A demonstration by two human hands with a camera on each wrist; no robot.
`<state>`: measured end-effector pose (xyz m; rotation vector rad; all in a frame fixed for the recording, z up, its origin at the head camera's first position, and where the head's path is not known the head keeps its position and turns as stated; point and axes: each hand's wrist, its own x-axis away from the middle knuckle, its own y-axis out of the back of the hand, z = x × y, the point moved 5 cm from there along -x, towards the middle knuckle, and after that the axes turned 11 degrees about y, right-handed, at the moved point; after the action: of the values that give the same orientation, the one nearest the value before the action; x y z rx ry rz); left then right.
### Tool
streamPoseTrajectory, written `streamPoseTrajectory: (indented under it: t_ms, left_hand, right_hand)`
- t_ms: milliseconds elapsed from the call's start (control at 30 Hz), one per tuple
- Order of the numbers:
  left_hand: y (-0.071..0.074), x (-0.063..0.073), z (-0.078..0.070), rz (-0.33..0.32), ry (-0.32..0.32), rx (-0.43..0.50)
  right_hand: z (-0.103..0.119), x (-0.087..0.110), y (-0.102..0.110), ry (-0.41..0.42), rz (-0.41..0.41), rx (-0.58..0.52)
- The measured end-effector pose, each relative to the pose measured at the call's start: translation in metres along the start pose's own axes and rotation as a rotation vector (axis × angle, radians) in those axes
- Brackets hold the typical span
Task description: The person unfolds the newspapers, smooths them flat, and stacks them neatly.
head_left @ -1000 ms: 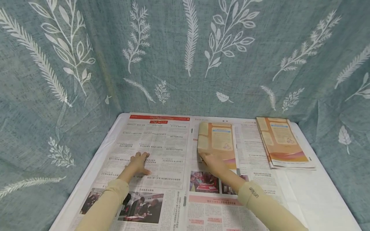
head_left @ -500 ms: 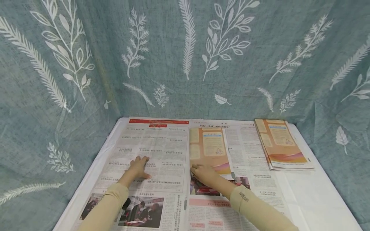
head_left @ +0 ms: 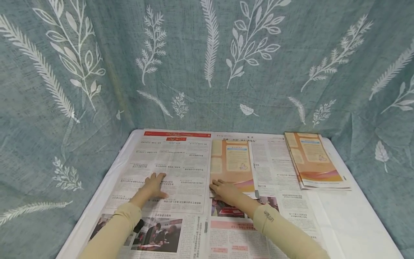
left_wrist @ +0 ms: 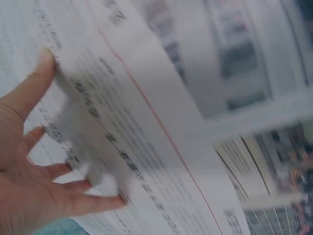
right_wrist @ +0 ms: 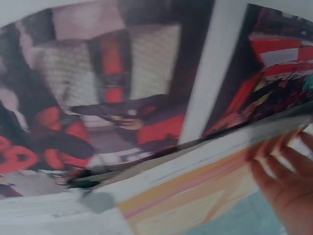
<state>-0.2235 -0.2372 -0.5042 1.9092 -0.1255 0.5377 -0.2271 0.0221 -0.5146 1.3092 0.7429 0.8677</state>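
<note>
A thin orange-covered book [head_left: 231, 167] lies on the spread newspaper [head_left: 181, 172], right of its centre fold. My right hand [head_left: 226, 190] rests at the book's lower left corner. In the right wrist view, the fingers of my right hand [right_wrist: 288, 181] extend onto the book's edge [right_wrist: 181, 191], without curling round it. My left hand [head_left: 153, 186] rests on the newspaper's left page, thumb and fingers spread, holding nothing. The left wrist view has my left hand [left_wrist: 44, 181] splayed on the printed sheet [left_wrist: 122, 112], whose surface looks slightly wavy.
A stack of similar orange books [head_left: 315, 160] lies at the back right, partly over the newspaper's edge. White cloth [head_left: 352, 223] covers the table. A blue-green leaf-patterned curtain [head_left: 194, 104] encloses the back and sides.
The book has shifted left and come down flat, after its left side was lifted and bent. My right hand has moved down and left along it. My left hand has hardly moved.
</note>
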Motion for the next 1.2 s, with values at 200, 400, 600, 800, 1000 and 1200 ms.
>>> streamPoseTrajectory:
  t_ms: [200, 400, 600, 800, 1000, 1200]
  left_hand:
    - [0.003, 0.01, -0.013, 0.02, 0.04, 0.024]
    - [-0.002, 0.015, -0.039, -0.004, -0.07, -0.019]
    - [-0.021, 0.019, -0.083, -0.043, -0.35, 0.012]
    - [-0.035, 0.021, -0.119, -0.093, -0.496, 0.012]
    - [-0.048, 0.022, -0.141, -0.049, -0.595, -0.059]
    - [-0.062, 0.027, -0.167, -0.015, -0.664, -0.093]
  right_hand:
    - [-0.019, 0.013, 0.011, 0.062, -0.151, -0.127]
    - [-0.043, 0.032, 0.021, 0.019, -0.246, -0.172]
    - [-0.078, 0.059, 0.023, -0.206, -0.311, -0.219]
    - [-0.103, 0.081, 0.024, -0.347, -0.333, -0.232]
    - [-0.112, 0.09, 0.022, -0.354, -0.349, -0.213]
    - [-0.117, 0.106, 0.018, -0.431, -0.35, -0.252]
